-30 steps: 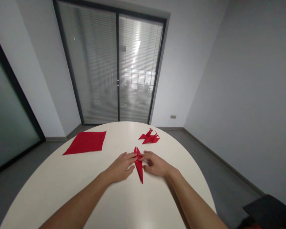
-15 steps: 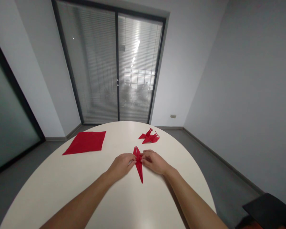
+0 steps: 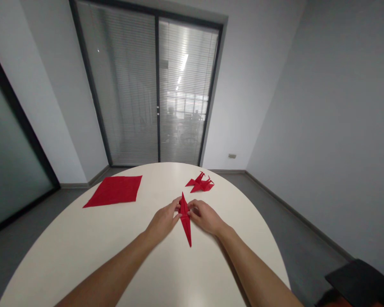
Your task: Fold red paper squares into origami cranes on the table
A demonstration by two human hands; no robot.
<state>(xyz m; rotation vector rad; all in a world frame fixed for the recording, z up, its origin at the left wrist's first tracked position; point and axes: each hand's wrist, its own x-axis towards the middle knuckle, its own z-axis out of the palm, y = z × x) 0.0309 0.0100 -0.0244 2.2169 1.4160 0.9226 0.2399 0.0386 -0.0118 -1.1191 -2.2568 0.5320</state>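
A narrow, diamond-shaped piece of folded red origami paper (image 3: 185, 221) lies near the middle of the table, one long point toward me and a shorter one away. My left hand (image 3: 164, 217) pinches its left edge, thumb and fingers at mid-length. On the opposite edge, my right hand (image 3: 205, 215) has its curled fingers and thumb closed on the paper. Beyond my right hand, finished-looking red paper cranes (image 3: 201, 183) sit close together. A flat red paper sheet (image 3: 115, 191), perhaps a stack, rests at the far left of the table.
The round white table (image 3: 160, 273) spans the foreground, its curved edge passing under both forearms. A black chair-like object (image 3: 360, 275) stands at the lower right, off the table. Behind the table are a glass door with blinds (image 3: 134, 94) and a grey wall (image 3: 333, 128).
The far end of the folded paper showed two split points; now it shows one single point with a crease across the middle. My fingers have shifted slightly along its edges.
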